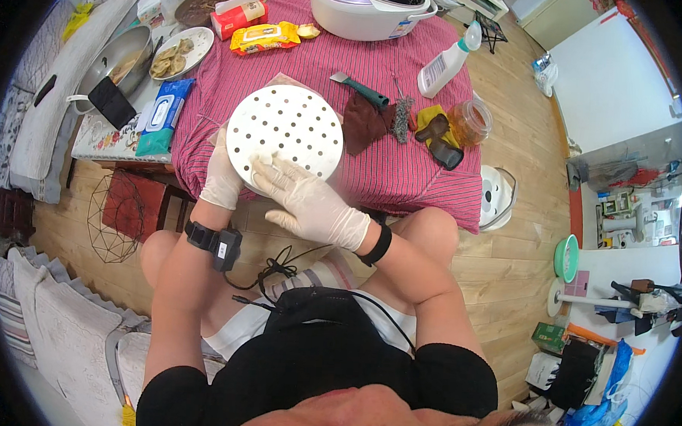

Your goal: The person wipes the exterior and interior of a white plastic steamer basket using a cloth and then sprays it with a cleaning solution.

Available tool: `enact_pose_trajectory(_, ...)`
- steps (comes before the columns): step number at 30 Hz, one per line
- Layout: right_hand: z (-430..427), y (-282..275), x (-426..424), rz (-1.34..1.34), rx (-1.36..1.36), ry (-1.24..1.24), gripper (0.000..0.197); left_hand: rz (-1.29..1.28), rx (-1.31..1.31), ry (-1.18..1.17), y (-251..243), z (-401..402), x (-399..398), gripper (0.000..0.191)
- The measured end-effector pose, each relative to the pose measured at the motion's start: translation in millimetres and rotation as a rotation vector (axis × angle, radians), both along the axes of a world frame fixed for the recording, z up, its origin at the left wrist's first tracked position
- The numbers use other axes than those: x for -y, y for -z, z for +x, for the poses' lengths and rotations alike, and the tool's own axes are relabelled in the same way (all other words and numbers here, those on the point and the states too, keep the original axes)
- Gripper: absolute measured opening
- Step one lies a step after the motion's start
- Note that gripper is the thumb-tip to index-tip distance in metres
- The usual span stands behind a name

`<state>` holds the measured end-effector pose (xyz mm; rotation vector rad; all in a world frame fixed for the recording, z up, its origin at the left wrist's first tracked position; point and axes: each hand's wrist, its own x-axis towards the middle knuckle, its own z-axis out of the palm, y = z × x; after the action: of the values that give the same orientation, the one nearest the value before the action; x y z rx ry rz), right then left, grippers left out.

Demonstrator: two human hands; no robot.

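A round white steamer tray (287,128), pierced with several holes, is tilted up at the near side of the table. My left hand (224,176), in a pale disposable glove, grips the tray's lower left edge; its fingers are partly hidden behind it. In a matching glove, my right hand (313,203) lies across the lower part of the tray, fingertips on its face. Something small and whitish (266,158) shows at those fingertips, too indistinct to name. Beneath the tray, corners of a pinkish sheet (281,80) stick out.
Right of the tray lie a green-handled scraper (360,89), a brown cloth (365,125), a metal scourer (402,120), a yellow cloth (431,115) and a jar (469,122). A spray bottle (447,63) and rice cooker (366,17) stand behind. Wipes packs (165,117) and a dumpling plate (203,38) are left.
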<state>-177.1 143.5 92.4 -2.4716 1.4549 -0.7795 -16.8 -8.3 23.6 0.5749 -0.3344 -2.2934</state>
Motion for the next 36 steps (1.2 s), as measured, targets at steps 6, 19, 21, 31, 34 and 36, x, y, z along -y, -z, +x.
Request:
enact_pose_trajectory(6, -61, 29, 21, -0.058, -0.063, 0.39, 0.066, -0.033, -0.014, -0.031, 13, 1, 4, 0.054)
enact_pose_trajectory(19, -69, 20, 12, -0.095, -0.095, 0.341, 0.06, -0.015, -0.07, 0.0, 26, 6, 10, 0.051)
enact_pose_trajectory(21, -68, 21, 7, -0.066, -0.04, 0.33, 0.062, -0.026, -0.083, 0.01, 26, 5, 10, 0.051)
enact_pose_trajectory(31, -26, 4, -2, -0.004, 0.047, 0.016, 0.058, -0.67, 0.32, -0.017, 68, 16, 24, 0.051)
enact_pose_trajectory(34, -64, 24, 10, -0.114, -0.047, 0.265, 0.05, -0.64, 0.312, -0.039, 49, 7, 16, 0.052)
enact_pose_trajectory(36, -71, 18, 12, -0.092, 0.008, 0.298, 0.048, -0.041, -0.047, 0.016, 27, 3, 9, 0.054)
